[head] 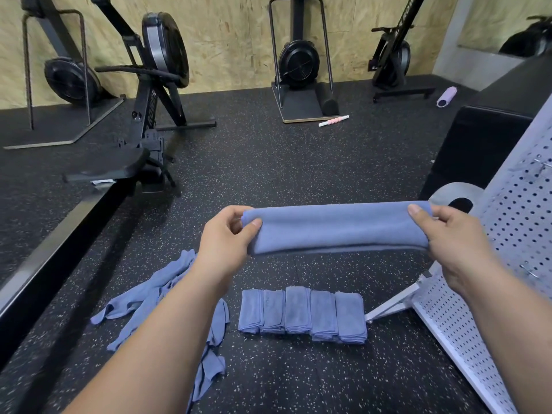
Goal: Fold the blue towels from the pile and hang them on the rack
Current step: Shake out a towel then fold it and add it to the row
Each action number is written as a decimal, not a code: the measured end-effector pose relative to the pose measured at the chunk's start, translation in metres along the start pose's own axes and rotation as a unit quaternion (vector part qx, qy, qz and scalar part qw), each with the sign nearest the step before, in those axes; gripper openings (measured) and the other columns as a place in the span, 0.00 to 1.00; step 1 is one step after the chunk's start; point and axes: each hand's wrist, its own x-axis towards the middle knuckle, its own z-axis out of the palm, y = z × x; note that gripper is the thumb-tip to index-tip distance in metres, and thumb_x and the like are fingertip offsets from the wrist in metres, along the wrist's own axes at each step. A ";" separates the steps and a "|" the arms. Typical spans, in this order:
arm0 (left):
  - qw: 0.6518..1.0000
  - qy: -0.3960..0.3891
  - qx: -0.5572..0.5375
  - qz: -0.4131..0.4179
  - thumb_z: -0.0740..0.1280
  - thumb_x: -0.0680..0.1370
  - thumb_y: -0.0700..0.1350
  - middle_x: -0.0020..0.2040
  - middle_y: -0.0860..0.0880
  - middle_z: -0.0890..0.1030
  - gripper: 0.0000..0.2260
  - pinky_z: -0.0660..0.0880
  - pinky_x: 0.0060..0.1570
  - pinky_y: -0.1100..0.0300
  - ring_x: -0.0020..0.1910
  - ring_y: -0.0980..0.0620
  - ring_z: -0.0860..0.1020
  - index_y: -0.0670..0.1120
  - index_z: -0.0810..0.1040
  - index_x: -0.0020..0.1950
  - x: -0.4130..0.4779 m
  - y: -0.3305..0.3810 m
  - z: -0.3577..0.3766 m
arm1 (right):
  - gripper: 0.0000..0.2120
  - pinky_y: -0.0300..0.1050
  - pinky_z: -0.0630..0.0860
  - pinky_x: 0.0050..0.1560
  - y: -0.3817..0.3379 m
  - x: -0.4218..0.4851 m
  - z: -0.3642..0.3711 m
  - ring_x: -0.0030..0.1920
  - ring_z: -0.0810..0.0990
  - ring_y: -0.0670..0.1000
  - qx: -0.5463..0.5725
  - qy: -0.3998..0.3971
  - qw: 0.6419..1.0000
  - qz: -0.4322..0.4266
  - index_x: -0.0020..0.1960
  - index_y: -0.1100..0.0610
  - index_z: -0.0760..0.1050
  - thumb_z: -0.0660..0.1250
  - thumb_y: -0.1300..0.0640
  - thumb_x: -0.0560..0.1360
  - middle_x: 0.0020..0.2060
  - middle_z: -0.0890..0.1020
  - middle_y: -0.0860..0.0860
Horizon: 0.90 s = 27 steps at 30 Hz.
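Head camera: a person's left hand [227,237] and right hand [451,240] hold a soft blue microfibre towel [340,228] level in the air between them. It is already doubled into a long, narrow band. Each hand pinches one end, thumb on the near face and fingers curled behind the cloth. Below it, on the black speckled rubber gym floor [268,162], a row of five folded blue towels [301,313] lies side by side, edges touching. Just to its left sprawls a loose pile of unfolded blue towels [155,297], partly hidden by the left forearm. At the right, a white perforated metal rack [442,318] stands near the end of the folded row, and no towel shows on the part of it in view. Farther off, a black rowing machine [155,70] stands with others of its kind along a pale chipboard wall [233,40], with a pink-and-white massage stick [333,121] and a lilac foam roller [446,97] on the floor before them. The job looks to be about midway through the folding. Five towels are done and a sixth is part-folded in hand, but several lie crumpled in the pile and, by all that shows here, the hanging has not begun.
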 end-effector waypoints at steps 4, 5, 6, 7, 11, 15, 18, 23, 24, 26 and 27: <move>0.989 0.037 0.119 0.079 0.73 0.81 0.48 0.42 0.52 0.84 0.05 0.74 0.40 0.56 0.38 0.55 0.78 0.56 0.81 0.55 -0.003 0.000 0.001 | 0.10 0.51 0.80 0.53 0.000 -0.002 0.000 0.47 0.85 0.51 -0.028 0.013 0.999 -0.024 0.49 0.50 0.84 0.75 0.44 0.79 0.42 0.89 0.47; 0.987 0.052 0.129 0.075 0.75 0.80 0.48 0.41 0.54 0.84 0.06 0.75 0.41 0.57 0.39 0.56 0.79 0.56 0.82 0.55 -0.003 -0.001 0.001 | 0.10 0.49 0.79 0.51 0.001 -0.001 0.001 0.45 0.85 0.50 -0.038 0.006 0.999 -0.022 0.50 0.51 0.84 0.75 0.44 0.79 0.42 0.89 0.47; 0.987 0.066 0.133 0.057 0.76 0.78 0.49 0.42 0.54 0.84 0.08 0.77 0.43 0.56 0.40 0.56 0.81 0.55 0.83 0.56 -0.003 -0.003 0.002 | 0.11 0.46 0.78 0.48 0.004 -0.001 0.001 0.44 0.84 0.50 -0.048 -0.007 0.999 -0.012 0.51 0.53 0.84 0.75 0.45 0.79 0.43 0.88 0.49; 0.988 0.070 0.136 0.027 0.77 0.77 0.50 0.43 0.53 0.85 0.09 0.80 0.45 0.54 0.43 0.54 0.83 0.54 0.84 0.56 -0.002 -0.006 0.001 | 0.11 0.45 0.77 0.46 0.008 0.001 0.002 0.44 0.83 0.51 -0.057 -0.021 0.998 0.006 0.52 0.55 0.84 0.75 0.47 0.79 0.44 0.88 0.50; 0.986 0.011 0.128 -0.101 0.78 0.77 0.49 0.44 0.48 0.87 0.08 0.79 0.40 0.56 0.39 0.51 0.82 0.48 0.87 0.52 0.000 -0.019 0.004 | 0.08 0.51 0.82 0.48 0.025 0.004 0.007 0.45 0.84 0.54 -0.093 -0.078 0.989 0.090 0.54 0.57 0.85 0.75 0.53 0.79 0.45 0.88 0.53; 0.986 -0.007 0.113 -0.119 0.77 0.77 0.46 0.37 0.52 0.84 0.02 0.75 0.35 0.57 0.35 0.52 0.77 0.48 0.86 0.46 -0.006 -0.022 0.016 | 0.04 0.57 0.85 0.52 0.029 -0.005 0.021 0.44 0.86 0.56 -0.107 -0.094 0.986 0.090 0.49 0.57 0.86 0.76 0.57 0.79 0.44 0.89 0.56; 0.990 0.004 0.100 -0.097 0.76 0.75 0.45 0.37 0.54 0.83 0.03 0.76 0.39 0.56 0.36 0.52 0.78 0.49 0.84 0.46 -0.017 -0.017 0.031 | 0.02 0.59 0.85 0.56 0.027 -0.018 0.039 0.47 0.88 0.54 -0.114 -0.101 0.987 0.056 0.49 0.54 0.86 0.77 0.56 0.77 0.40 0.89 0.48; 0.990 -0.025 0.127 -0.053 0.77 0.74 0.44 0.44 0.55 0.85 0.08 0.81 0.46 0.54 0.42 0.55 0.82 0.52 0.80 0.48 -0.043 -0.012 0.060 | 0.08 0.59 0.85 0.54 0.025 -0.049 0.072 0.47 0.89 0.49 -0.093 -0.120 0.988 0.000 0.56 0.48 0.83 0.77 0.52 0.77 0.44 0.89 0.44; 0.990 -0.031 0.131 -0.041 0.77 0.74 0.45 0.45 0.56 0.85 0.08 0.81 0.47 0.55 0.42 0.58 0.82 0.53 0.80 0.49 -0.048 -0.011 0.065 | 0.09 0.58 0.85 0.54 0.025 -0.055 0.078 0.47 0.89 0.47 -0.091 -0.120 0.989 -0.014 0.56 0.47 0.83 0.77 0.52 0.77 0.45 0.89 0.43; 0.991 -0.030 0.129 -0.024 0.76 0.76 0.45 0.46 0.58 0.85 0.07 0.78 0.46 0.62 0.43 0.64 0.81 0.53 0.81 0.51 -0.057 -0.006 0.073 | 0.09 0.53 0.85 0.54 0.023 -0.067 0.088 0.47 0.88 0.42 -0.092 -0.127 0.987 -0.038 0.56 0.46 0.84 0.77 0.55 0.76 0.46 0.88 0.40; 0.993 -0.028 0.111 -0.024 0.75 0.77 0.45 0.47 0.58 0.85 0.06 0.77 0.44 0.64 0.42 0.65 0.81 0.53 0.81 0.52 -0.061 -0.006 0.076 | 0.10 0.50 0.84 0.55 0.022 -0.073 0.092 0.48 0.87 0.40 -0.101 -0.130 0.985 -0.053 0.56 0.46 0.84 0.76 0.57 0.76 0.46 0.88 0.39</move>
